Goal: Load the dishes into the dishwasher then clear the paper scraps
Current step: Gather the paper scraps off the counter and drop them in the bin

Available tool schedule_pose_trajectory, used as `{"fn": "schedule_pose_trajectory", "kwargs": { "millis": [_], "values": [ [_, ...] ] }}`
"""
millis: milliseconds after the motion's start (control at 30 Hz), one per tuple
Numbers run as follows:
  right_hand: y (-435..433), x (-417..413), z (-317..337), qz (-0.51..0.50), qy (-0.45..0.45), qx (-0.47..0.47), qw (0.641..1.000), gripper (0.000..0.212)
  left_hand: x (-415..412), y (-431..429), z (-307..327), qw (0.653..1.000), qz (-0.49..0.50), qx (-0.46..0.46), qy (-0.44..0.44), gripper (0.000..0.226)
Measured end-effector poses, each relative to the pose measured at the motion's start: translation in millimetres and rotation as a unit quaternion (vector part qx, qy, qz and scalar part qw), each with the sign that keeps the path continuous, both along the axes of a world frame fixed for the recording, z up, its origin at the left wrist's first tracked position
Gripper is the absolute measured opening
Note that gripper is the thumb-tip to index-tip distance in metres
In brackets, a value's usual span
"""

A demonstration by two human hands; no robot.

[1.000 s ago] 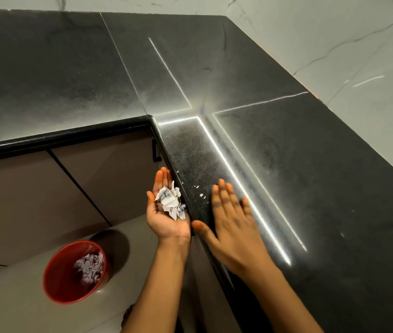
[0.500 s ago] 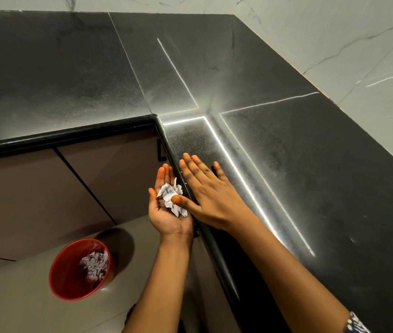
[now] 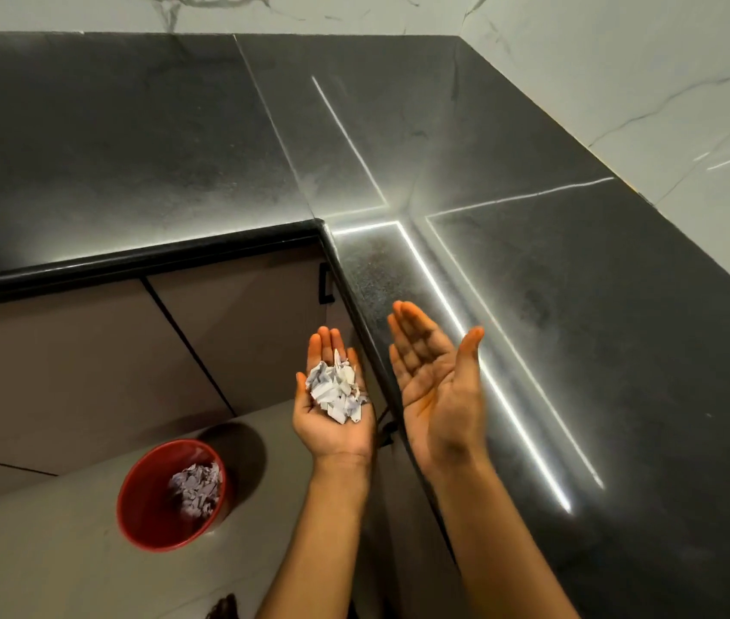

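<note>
Head view: my left hand (image 3: 332,422) lies palm up just off the worktop (image 3: 577,350) edge, fingers (image 3: 325,346) nearly straight, carrying a heap of paper scraps (image 3: 336,388).
Change: my right hand (image 3: 437,386), flat on the worktop 0.5 s ago pushing scraps across, has lifted and turned palm up, spread and empty.
Meaning: I judge this sweep done; no scraps show near my right fingers.
Next: tip the heap into the red bin (image 3: 144,507), on the floor below-left of my left fingers.
Writing: none readable.
</note>
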State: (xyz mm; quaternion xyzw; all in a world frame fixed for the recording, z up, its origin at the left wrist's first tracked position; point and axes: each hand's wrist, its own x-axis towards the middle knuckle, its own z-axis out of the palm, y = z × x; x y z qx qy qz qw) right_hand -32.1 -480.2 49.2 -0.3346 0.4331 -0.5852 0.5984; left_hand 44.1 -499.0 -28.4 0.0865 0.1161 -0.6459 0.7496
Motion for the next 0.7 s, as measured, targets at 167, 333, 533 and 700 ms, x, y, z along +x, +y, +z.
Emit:
{"fn": "schedule_pose_trajectory", "kwargs": {
  "millis": [167,333,533,700],
  "values": [
    [13,62,-36,0.020,0.012,0.012,1.000,0.083,57,12,-17,0.999,0.007,-0.010,0.042,0.066],
    [-2,138,-125,-0.001,-0.126,0.172,0.977,0.064,145,26,-59,0.994,0.051,0.100,-0.018,0.041],
    [-5,247,-292,0.028,-0.218,0.365,0.905,0.054,262,48,-197,0.955,0.069,0.277,-0.083,0.032],
    [16,313,-427,0.041,-0.155,0.450,0.879,0.034,321,63,-338,0.905,-0.013,0.407,-0.124,0.036]
  ]
}}
